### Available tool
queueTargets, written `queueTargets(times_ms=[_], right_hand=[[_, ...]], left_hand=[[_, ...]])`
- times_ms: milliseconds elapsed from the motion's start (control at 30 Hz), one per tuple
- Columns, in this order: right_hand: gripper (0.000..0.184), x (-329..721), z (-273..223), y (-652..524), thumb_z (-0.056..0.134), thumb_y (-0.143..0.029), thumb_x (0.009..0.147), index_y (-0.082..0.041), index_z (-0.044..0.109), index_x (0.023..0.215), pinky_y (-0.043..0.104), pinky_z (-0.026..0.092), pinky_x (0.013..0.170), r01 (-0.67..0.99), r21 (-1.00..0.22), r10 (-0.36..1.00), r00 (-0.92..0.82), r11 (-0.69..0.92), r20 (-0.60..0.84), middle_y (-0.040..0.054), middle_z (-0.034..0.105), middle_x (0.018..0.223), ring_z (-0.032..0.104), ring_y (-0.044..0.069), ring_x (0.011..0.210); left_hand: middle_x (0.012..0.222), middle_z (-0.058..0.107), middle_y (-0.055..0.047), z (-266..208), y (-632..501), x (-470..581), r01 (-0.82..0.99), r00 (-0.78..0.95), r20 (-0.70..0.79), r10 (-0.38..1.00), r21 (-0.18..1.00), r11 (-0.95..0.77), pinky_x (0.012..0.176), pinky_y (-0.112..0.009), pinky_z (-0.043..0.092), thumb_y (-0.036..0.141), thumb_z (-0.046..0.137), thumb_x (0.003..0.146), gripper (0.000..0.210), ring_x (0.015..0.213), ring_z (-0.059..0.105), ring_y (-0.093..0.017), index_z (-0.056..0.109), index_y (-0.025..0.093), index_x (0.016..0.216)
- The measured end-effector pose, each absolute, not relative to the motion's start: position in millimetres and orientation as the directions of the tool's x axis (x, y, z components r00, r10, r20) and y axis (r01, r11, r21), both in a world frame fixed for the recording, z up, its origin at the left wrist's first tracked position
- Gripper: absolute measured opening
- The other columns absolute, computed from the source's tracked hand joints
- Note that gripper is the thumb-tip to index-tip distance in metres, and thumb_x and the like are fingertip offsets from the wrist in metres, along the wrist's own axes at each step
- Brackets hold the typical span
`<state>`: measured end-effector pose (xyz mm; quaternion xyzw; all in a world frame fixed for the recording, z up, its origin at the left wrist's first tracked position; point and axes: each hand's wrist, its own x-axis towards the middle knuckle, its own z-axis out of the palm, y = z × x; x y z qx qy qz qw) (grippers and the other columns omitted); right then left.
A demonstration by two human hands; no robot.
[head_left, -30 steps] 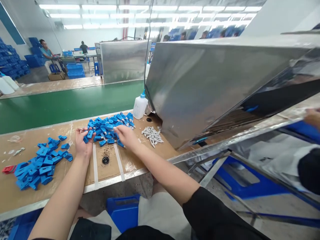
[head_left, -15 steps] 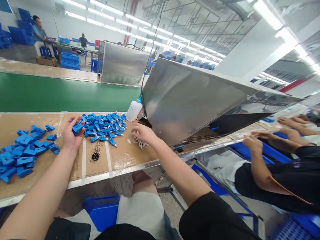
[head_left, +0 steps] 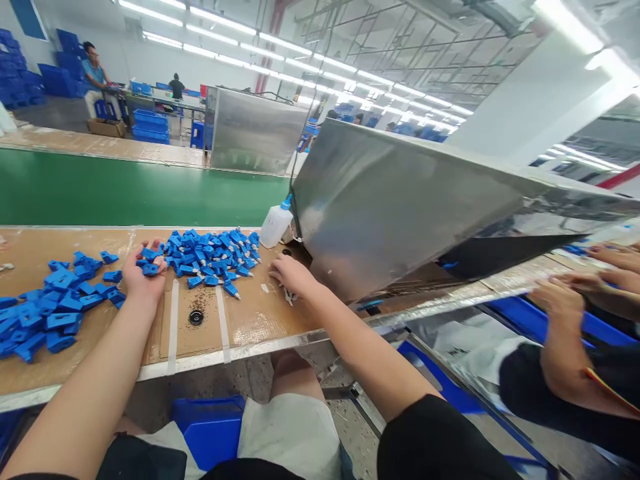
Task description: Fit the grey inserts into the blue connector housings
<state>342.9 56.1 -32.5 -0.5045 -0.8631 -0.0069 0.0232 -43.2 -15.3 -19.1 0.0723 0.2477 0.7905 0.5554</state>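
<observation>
My left hand point(head_left: 144, 279) is palm up over the table, fingers curled around small blue plastic blocks point(head_left: 150, 269); at least two show. Just right of it spreads a heap of blue blocks with pale tips point(head_left: 213, 255). A second heap of blue blocks point(head_left: 60, 303), without visible pale tips, lies left of my wrist. My right hand point(head_left: 294, 275) is low over a small pile of whitish pieces point(head_left: 289, 297), its fingers bent and drawn together. What its fingertips hold, if anything, is too small to make out.
A white squeeze bottle with a blue cap point(head_left: 277, 223) stands behind my right hand, beside a slanted metal panel point(head_left: 390, 207). A round black disc point(head_left: 196, 317) sits amid dark specks near the front edge. Beyond runs a green belt point(head_left: 100, 193). A co-worker's hands point(head_left: 560, 300) are at right.
The view has shifted slightly, moving the scene right. In my left hand the blue blocks sit differently, with two now showing. My right hand stays at the whitish pieces.
</observation>
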Motion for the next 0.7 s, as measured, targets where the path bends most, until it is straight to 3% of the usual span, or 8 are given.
queueTargets(times_ms=[100,267,433,567,700], right_hand=[[0.007,338,-35,56,0.065,-0.021,0.095,-0.016,0.070,0.097,0.029,0.044,0.081,0.860,-0.091,0.862,-0.490,0.503,0.133,0.0100,0.067,0.098,0.061,0.023,0.096],[0.015,322,-35,46,0.057,-0.021,0.098,-0.017,0.070,0.104,0.031,0.047,0.081,0.761,-0.349,0.833,-0.452,0.547,0.320,0.0092,0.070,0.100,0.064,0.022,0.093],[0.019,286,-28,16,0.061,-0.033,0.096,-0.018,0.073,0.097,0.032,0.048,0.074,0.618,-0.562,0.836,-0.399,0.549,0.377,0.0088,0.068,0.097,0.063,0.020,0.083],[0.024,242,-27,-23,0.067,-0.043,0.093,-0.019,0.072,0.095,0.027,0.048,0.065,0.370,-0.799,0.843,-0.453,0.474,0.291,0.0051,0.068,0.088,0.061,0.016,0.074],[0.021,210,-30,-52,0.064,-0.039,0.095,-0.018,0.071,0.097,0.024,0.044,0.060,0.316,-0.850,0.748,-0.651,0.422,0.129,0.0018,0.069,0.080,0.057,0.012,0.066]], left_hand=[[0.091,0.071,-0.007,-23,-16,-47,-0.859,-0.383,-0.185,0.905,0.432,-0.275,0.041,-0.020,0.033,0.018,0.055,0.080,0.016,0.044,0.047,-0.008,0.058,0.017,0.096],[0.086,0.068,-0.008,-27,-17,-56,-0.872,-0.407,-0.238,0.882,0.387,-0.298,0.043,-0.021,0.037,0.023,0.052,0.077,0.019,0.045,0.047,-0.009,0.058,0.016,0.094],[0.088,0.066,-0.007,-22,-20,-61,-0.896,-0.407,-0.339,0.848,0.327,-0.299,0.046,-0.018,0.042,0.021,0.052,0.077,0.017,0.051,0.053,-0.008,0.055,0.017,0.094],[0.078,0.058,0.001,-23,-21,-59,-0.912,-0.331,-0.273,0.903,0.338,-0.232,0.039,-0.015,0.026,0.012,0.055,0.073,0.020,0.042,0.040,-0.003,0.052,0.019,0.092],[0.068,0.049,0.004,-26,-17,-55,-0.869,-0.411,-0.271,0.871,0.404,-0.284,0.041,-0.019,0.029,0.014,0.056,0.070,0.024,0.043,0.041,-0.007,0.050,0.022,0.092]])
